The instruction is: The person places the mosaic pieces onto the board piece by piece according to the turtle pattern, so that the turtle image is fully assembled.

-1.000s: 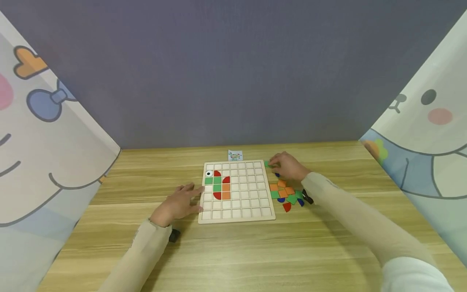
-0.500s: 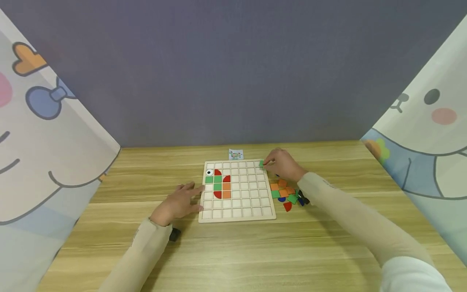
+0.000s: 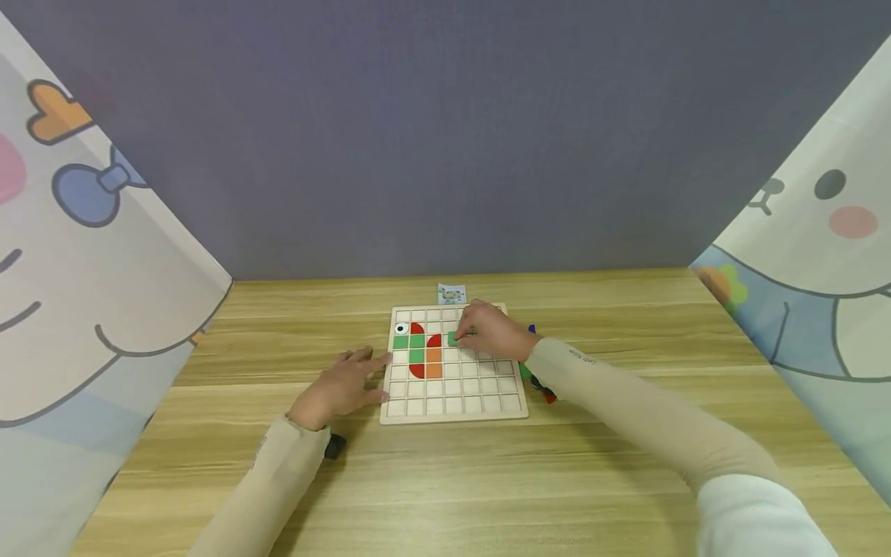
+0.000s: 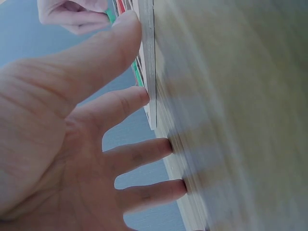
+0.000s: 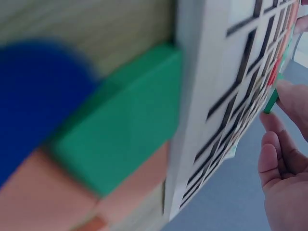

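A pale wooden grid board (image 3: 480, 405) lies on the table. In its left columns sit green squares, orange squares (image 3: 435, 370), red quarter-round tiles (image 3: 417, 371) and a white eye tile (image 3: 401, 329). My right hand (image 3: 496, 333) pinches a green square tile (image 3: 452, 339) over the upper middle of the grid; the right wrist view shows that tile (image 5: 272, 100) between thumb and fingertips. My left hand (image 3: 339, 392) rests with spread fingers at the board's left edge. In the left wrist view, the thumb (image 4: 110, 45) and index fingertip meet the board's side.
Loose tiles lie right of the board, mostly hidden by the right forearm; a green one (image 5: 130, 115) and a blue one (image 5: 43, 96) show in the right wrist view. A small picture card (image 3: 452, 294) lies behind the board. A grey panel (image 3: 445, 139) stands behind the table.
My right hand has carried the green square tile left, from beside the board's upper right corner to over its upper middle. My left hand stays at the left edge.
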A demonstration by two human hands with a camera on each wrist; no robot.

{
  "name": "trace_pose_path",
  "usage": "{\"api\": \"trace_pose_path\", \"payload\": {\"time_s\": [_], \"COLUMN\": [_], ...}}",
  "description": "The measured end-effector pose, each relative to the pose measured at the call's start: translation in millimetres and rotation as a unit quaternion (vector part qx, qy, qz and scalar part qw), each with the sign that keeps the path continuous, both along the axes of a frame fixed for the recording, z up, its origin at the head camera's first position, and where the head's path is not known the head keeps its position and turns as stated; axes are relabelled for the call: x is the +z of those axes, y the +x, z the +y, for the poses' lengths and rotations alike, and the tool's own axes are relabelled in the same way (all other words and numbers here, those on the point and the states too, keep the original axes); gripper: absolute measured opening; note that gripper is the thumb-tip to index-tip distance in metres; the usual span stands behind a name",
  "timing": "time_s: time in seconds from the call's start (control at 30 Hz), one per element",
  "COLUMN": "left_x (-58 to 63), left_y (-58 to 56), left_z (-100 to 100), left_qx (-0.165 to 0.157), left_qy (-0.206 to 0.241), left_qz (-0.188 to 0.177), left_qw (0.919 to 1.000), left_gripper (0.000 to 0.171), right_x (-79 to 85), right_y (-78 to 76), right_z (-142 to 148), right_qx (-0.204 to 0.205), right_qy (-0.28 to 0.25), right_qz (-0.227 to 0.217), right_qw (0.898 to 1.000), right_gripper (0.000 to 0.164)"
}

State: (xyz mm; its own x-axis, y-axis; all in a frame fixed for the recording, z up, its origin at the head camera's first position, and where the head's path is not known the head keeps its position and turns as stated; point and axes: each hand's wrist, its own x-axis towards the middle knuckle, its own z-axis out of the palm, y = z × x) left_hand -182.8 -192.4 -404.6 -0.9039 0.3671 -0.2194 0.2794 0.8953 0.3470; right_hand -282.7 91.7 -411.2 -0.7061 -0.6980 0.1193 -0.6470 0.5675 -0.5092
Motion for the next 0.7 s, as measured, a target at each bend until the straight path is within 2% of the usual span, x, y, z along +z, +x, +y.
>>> {"api": "trace_pose_path", "payload": {"time_s": [0.3, 0.7], "left_x": [-0.3, -0.8], "left_y": [-1.1, -1.0], "left_z": [0.6, 1.0], "left_qx": [0.010, 0.012], "left_qy": [-0.008, -0.006], "left_qz": [-0.004, -0.011], "left_qw": [0.9999, 0.9998], "left_gripper": [0.069, 0.070], "right_x": [-4.3, -5.4], "right_y": [-2.2, 1.0], "right_z": [-13.7, -11.5], "right_qx": [-0.011, -0.003], "right_qy": [0.017, 0.026], "right_qz": [-0.008, 0.018], "right_qw": [1.000, 1.000], "right_gripper": [0.005, 0.008]}}
